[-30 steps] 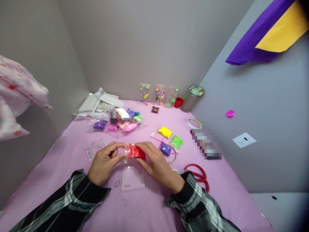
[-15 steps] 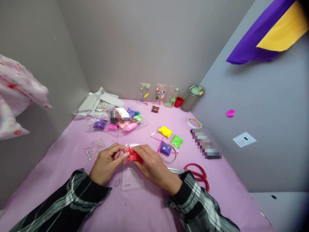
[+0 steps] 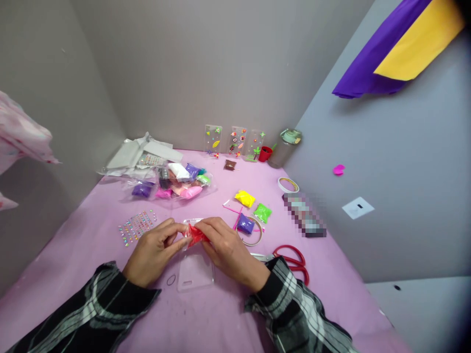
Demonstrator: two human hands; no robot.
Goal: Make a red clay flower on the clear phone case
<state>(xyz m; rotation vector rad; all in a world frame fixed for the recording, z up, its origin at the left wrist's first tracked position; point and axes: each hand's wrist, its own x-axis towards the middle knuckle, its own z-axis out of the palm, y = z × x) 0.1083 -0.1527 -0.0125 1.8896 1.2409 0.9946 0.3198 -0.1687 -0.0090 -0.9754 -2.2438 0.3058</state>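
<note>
Both hands hold a small red clay packet [image 3: 196, 236] above a clear phone case [image 3: 196, 274] lying on the pink table cover. My left hand [image 3: 152, 251] pinches the packet's clear left end between thumb and fingertips. My right hand [image 3: 226, 250] wraps round its right side, hiding part of it. Just right of my right hand, a purple clay packet [image 3: 245, 224] rests over a tape ring [image 3: 260, 239]. Yellow [image 3: 245, 198] and green [image 3: 262, 213] packets lie beyond. Red-handled scissors [image 3: 300, 267] lie partly under my right sleeve.
A sheet of stick-on gems [image 3: 136, 226] lies left of my hands. Behind it is a bag of coloured clay packets [image 3: 180, 181]. Decorated clear cases [image 3: 213, 140] lean on the back wall beside a red cup [image 3: 264, 154] and a bottle [image 3: 285, 149]. A white tape roll [image 3: 288, 185] sits at right.
The whole view has shifted slightly, so things appear farther left. Both hands still grip the red packet over the case; their hold looks nearly the same.
</note>
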